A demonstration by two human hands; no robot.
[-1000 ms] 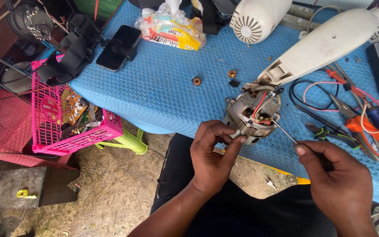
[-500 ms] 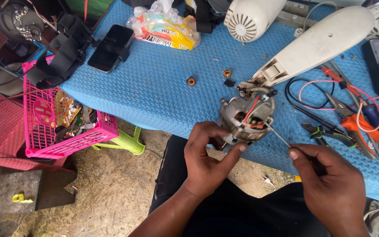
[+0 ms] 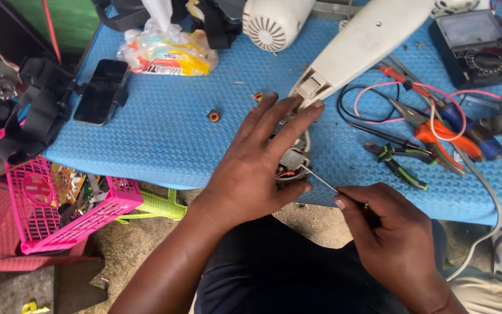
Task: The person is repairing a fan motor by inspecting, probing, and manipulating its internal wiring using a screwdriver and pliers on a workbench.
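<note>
My left hand lies flat over a small electric motor at the near edge of the blue table mat, fingers spread across it and hiding most of it. My right hand grips a thin screwdriver whose metal tip reaches into the motor from the right. A long white plastic appliance housing runs diagonally from the motor toward the far right.
On the mat: a black phone, a plastic bag, a small copper ring, pliers, orange-handled cutters, a pink wire, a multimeter, a white round housing. A pink basket hangs left.
My left hand shifted from gripping the motor's lower side to covering its top, fingers outstretched. The view moved closer; the right hand keeps the screwdriver at the motor.
</note>
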